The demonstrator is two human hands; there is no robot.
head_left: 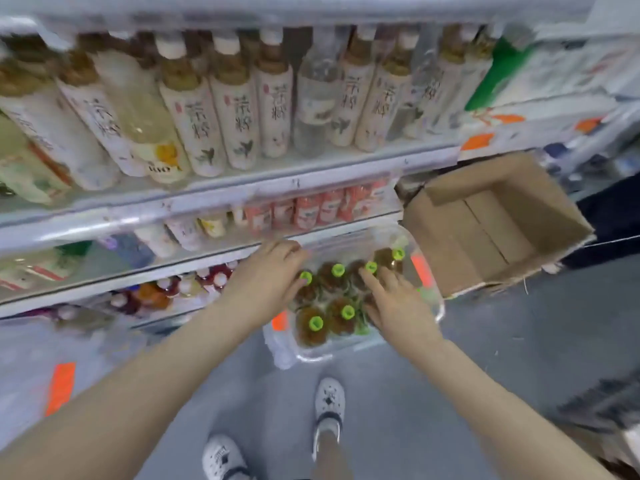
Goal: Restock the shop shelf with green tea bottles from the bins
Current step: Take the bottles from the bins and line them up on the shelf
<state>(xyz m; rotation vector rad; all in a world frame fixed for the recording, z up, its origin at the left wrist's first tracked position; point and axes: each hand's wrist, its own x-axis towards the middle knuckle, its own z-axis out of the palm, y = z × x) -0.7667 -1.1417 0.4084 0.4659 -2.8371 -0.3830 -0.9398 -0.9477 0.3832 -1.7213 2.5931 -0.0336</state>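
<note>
On the floor (485,341), one bin (311,356) shows six green-capped bottles (315,323).

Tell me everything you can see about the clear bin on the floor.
The clear bin looks like see-through plastic, rounded at the corners, with orange stickers on its sides. It sits open-topped on the floor, by the shelf, beside a cardboard box, holding upright green-capped bottles. The left hand reaches its far-left corner; the right hand spreads over bottles.
</note>
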